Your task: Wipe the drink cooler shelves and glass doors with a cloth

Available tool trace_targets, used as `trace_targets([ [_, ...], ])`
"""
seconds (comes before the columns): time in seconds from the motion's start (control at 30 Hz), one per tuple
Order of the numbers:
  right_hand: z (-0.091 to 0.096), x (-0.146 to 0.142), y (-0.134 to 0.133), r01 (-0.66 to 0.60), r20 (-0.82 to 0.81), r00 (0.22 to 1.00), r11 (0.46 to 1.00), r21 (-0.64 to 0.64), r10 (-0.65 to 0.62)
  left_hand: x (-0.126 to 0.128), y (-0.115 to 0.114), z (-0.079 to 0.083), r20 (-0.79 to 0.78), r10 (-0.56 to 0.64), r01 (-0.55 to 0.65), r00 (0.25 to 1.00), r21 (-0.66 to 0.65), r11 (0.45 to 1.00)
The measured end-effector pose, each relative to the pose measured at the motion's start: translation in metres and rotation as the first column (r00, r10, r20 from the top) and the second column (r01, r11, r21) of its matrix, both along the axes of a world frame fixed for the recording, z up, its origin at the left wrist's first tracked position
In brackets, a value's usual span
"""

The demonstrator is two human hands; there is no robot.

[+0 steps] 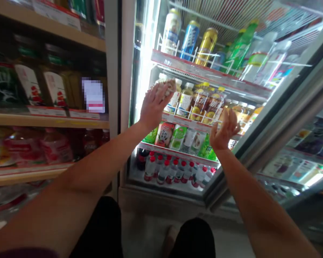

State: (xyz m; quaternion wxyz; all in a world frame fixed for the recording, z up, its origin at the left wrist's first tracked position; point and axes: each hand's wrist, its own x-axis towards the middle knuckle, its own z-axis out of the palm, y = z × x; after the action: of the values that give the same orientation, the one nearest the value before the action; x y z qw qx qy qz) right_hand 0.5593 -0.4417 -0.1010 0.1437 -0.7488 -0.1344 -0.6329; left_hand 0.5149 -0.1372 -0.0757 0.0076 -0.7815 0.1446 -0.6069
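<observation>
My left hand (154,107) lies over a crumpled, light brown cloth (170,86), its fingers pressing the cloth toward the lit front of a drinks fridge, near the left frame. My right hand (225,129) is raised before the fridge's right part, fingers loosely bent, the thumb apart from them, and nothing visible in it. Between the hands, behind the front, stand bottles with yellow caps (200,100) on the middle shelf. Below them is a row of cartons and packs (179,136).
Tall cans (190,39) and green bottles (240,46) fill the fridge's top shelf; red-capped bottles (174,170) stand at its bottom. A metal door frame (274,118) slants along the right. Wooden shelves (51,120) with bottles are on the left.
</observation>
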Motion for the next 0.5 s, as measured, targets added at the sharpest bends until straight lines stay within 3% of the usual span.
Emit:
trace_targets([
  [0.03,0.01,0.001,0.003,0.004,-0.009,1.0,1.0,-0.02,-0.004,0.002,0.001,0.008,0.017,0.0,0.0,1.0,-0.039,0.999],
  [0.1,0.027,0.004,0.011,0.021,-0.044,0.999,1.0,-0.017,-0.022,0.004,-0.002,0.01,0.035,-0.007,0.008,0.999,-0.044,0.999],
  [0.17,0.034,0.007,0.019,0.04,-0.072,0.997,0.999,0.009,-0.039,0.002,-0.007,-0.003,0.007,-0.039,0.039,0.999,0.096,0.995],
  [0.23,0.033,0.009,0.025,0.059,-0.069,0.996,0.998,0.027,-0.057,-0.001,-0.01,-0.016,-0.062,-0.088,0.103,0.994,0.301,0.948],
  [0.3,0.03,0.01,0.026,0.07,-0.054,0.996,0.997,0.029,-0.069,-0.003,-0.008,-0.013,-0.088,-0.112,0.137,0.99,0.383,0.913],
  [0.43,0.025,0.01,0.023,0.08,-0.031,0.996,0.997,0.023,-0.079,0.002,-0.006,0.027,0.052,-0.023,0.014,0.998,0.165,0.986],
  [0.5,0.025,0.011,0.023,0.085,-0.021,0.996,0.996,0.023,-0.085,0.005,-0.012,0.039,0.114,0.03,-0.034,0.993,0.032,0.999],
])
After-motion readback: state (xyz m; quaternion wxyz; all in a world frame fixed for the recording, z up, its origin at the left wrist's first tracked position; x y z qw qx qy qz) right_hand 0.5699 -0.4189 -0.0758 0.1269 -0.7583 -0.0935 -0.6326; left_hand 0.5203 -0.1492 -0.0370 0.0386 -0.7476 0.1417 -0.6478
